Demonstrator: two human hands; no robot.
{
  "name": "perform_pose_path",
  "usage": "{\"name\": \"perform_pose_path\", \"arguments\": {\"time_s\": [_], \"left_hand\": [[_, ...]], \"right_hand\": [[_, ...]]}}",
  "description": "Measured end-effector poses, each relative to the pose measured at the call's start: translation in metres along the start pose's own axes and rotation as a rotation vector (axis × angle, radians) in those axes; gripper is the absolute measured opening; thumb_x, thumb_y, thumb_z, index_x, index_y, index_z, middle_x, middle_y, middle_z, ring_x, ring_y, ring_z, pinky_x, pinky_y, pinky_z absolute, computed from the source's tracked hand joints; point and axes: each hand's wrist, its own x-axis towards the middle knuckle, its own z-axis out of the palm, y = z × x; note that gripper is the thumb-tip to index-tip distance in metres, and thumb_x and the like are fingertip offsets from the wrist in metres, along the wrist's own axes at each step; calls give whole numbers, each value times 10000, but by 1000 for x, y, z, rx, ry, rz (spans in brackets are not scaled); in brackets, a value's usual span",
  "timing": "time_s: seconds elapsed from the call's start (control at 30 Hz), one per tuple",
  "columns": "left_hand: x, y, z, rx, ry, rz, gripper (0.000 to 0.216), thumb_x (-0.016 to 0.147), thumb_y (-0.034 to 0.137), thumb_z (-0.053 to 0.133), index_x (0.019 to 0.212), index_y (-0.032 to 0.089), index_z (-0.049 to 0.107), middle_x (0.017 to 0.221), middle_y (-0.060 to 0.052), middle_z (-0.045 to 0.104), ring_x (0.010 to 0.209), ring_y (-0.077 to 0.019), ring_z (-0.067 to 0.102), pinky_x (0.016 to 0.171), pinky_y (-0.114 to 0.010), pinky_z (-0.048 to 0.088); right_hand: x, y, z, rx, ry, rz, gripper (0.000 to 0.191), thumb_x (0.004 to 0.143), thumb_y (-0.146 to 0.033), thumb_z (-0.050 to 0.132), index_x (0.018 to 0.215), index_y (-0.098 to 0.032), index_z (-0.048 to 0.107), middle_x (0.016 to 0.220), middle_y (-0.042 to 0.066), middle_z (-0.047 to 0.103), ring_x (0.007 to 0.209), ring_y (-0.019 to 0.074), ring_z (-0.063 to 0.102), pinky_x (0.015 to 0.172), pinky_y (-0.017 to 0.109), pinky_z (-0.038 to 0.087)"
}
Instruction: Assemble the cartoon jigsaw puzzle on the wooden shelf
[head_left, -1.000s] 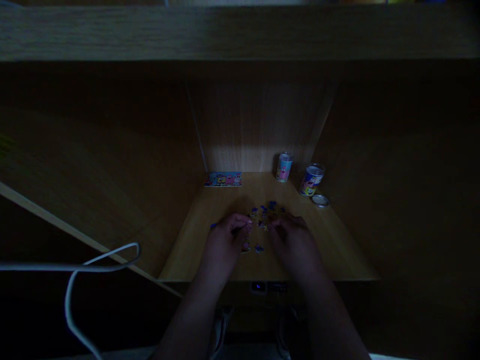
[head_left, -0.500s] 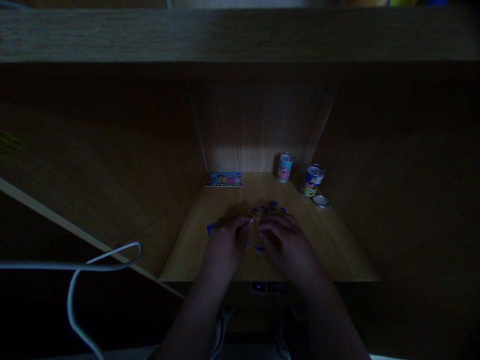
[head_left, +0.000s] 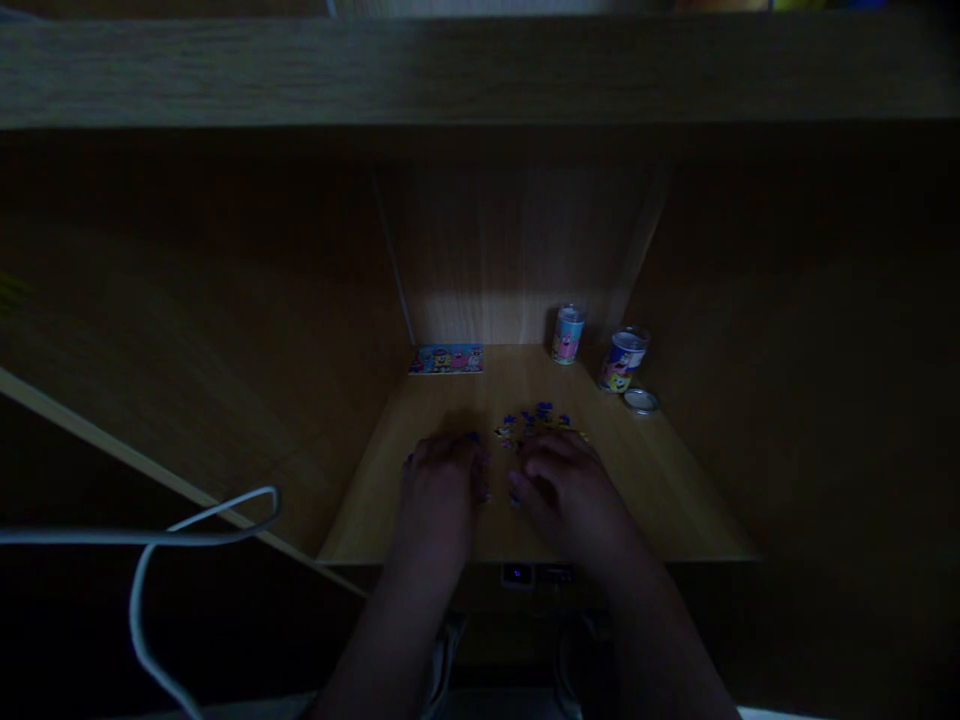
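Note:
Small jigsaw puzzle pieces [head_left: 544, 410] in blue and yellow lie scattered on the wooden surface just beyond my hands. My left hand [head_left: 439, 495] is curled low over the left side, its fingers bent down; dark blue bits show at its fingertips, but its grip is hidden. To the right, my right hand [head_left: 566, 485] rests with bent fingers and thumb drawn in close to the pieces. A small piece shows by its thumb tip; whether it is pinched or lying on the wood is unclear.
A cartoon picture card [head_left: 446, 359] lies at the back left. Two printed cans, one light blue [head_left: 568, 335] and one dark blue [head_left: 623, 360], stand at the back right beside a round lid [head_left: 640, 401]. Wooden walls enclose the sides; a white cable [head_left: 142, 590] hangs at left.
My left hand has moved left and slightly nearer, away from the middle, carrying its fingertips off the pile. More pieces show between the hands. My right hand has shifted only slightly.

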Motion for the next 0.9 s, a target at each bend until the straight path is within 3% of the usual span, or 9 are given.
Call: {"name": "perform_pose_path", "arguments": {"time_s": [0.23,0.33,0.4,0.47,0.57,0.67,0.9], "left_hand": [[-2,-9,-24,-48,-241,57,209,920,3,705,886,206,739,997,-67,786,977,-265,720,859,-372,497],[-8,-11,-31,-155,-344,138,227,932,13,666,851,215,731,952,-29,776,927,-227,716,819,-340,486],[-13,-11,-31,-211,-368,186,236,994,58,619,882,226,740,932,-17,767,888,-213,712,806,-335,497],[-17,-11,-29,-222,-319,212,215,1056,128,599,977,240,765,1005,-37,780,942,-232,725,849,-354,530],[-16,-13,-22,-130,-201,195,140,1050,245,720,1179,233,774,1245,-112,783,1163,-324,724,994,-451,566],[-10,-21,-11,-21,-143,163,409,965,357,872,1318,192,748,1395,-177,746,1312,-425,674,1096,-576,547],[4,-29,4,44,-88,164,473,990,511,845,1315,179,753,1366,-182,748,1299,-436,671,1104,-606,536]], "right_hand": [[1,-1,0,-10,-51,-18,215,1116,-302,643,945,-244,759,1119,53,779,1128,258,693,1065,474,534],[1,-1,1,-45,-48,2,153,1105,-284,650,1123,-253,798,1249,77,783,1215,276,685,1120,495,531],[0,-2,2,-75,-34,17,212,1085,-258,662,1256,-253,787,1364,100,760,1302,299,660,1159,517,525],[-1,-2,3,-89,-26,27,273,1068,-236,668,1324,-249,765,1438,112,733,1368,317,632,1191,541,517],[-2,-3,3,-88,-30,31,255,1061,-243,679,1300,-249,766,1449,115,722,1389,332,620,1203,565,517],[-2,-2,3,-79,-29,15,199,1057,-269,698,1240,-263,778,1412,111,730,1358,330,635,1189,566,527],[-1,-1,4,-82,-34,19,223,1050,-242,693,1254,-278,777,1413,108,724,1388,318,626,1219,580,500]]}}
